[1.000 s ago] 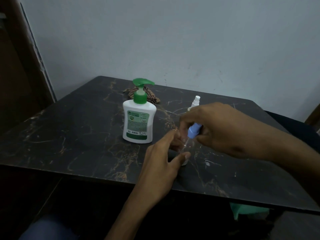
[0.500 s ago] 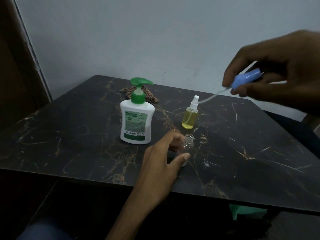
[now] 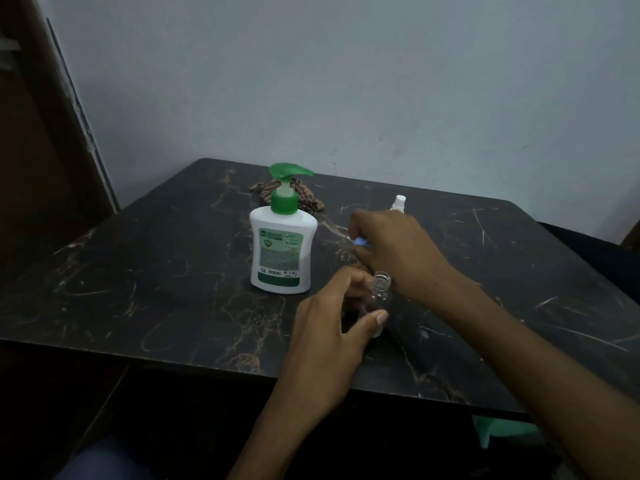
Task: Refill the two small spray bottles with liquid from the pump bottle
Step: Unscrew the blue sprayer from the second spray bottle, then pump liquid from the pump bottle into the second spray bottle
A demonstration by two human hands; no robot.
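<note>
A white pump bottle with a green pump head stands upright near the middle of the dark marble table. Just right of it, my left hand grips a small clear spray bottle that stands uncapped, its threaded neck showing. My right hand is low over the table behind that bottle and holds the blue spray cap, of which only a sliver shows. The second spray bottle stands behind my right hand; only its white nozzle is visible.
A brown patterned cloth lies behind the pump bottle. The table's back edge meets a pale wall. A dark wooden frame stands at the far left. Something green shows under the table's front right edge.
My right hand, with the blue cap, lifted off the clear bottle up to the right, then came back down to the table behind it. My left hand kept its hold on the bottle.
</note>
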